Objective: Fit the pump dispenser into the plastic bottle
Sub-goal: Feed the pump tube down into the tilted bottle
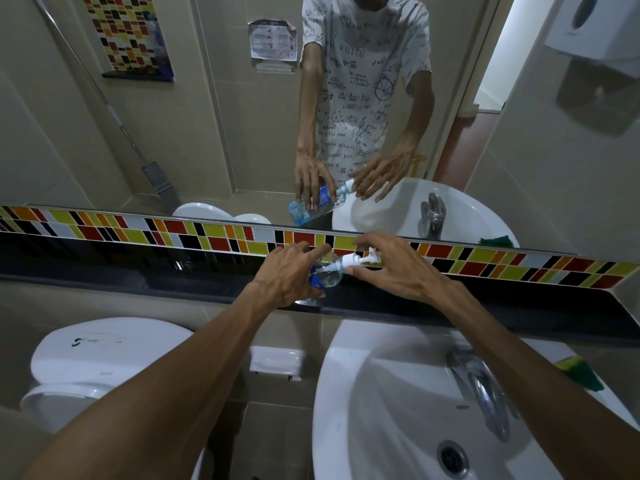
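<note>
A clear plastic bottle (327, 276) with a blue label is tilted to the right over the dark ledge (173, 285) below the mirror. My left hand (287, 275) grips its body. A white pump dispenser (360, 260) sits at the bottle's neck, its nozzle pointing right. My right hand (391, 263) holds the pump's collar with thumb and fingertips. Much of the bottle is hidden behind my left hand. The mirror reflection shows the same grip from the far side.
A white sink (363, 393) with a chrome tap (481, 386) lies below at right, a green and yellow sponge (581, 372) on its rim. A white toilet cistern (100, 355) stands at left, a soap dish (277, 362) between. Coloured tiles (221, 237) line the wall.
</note>
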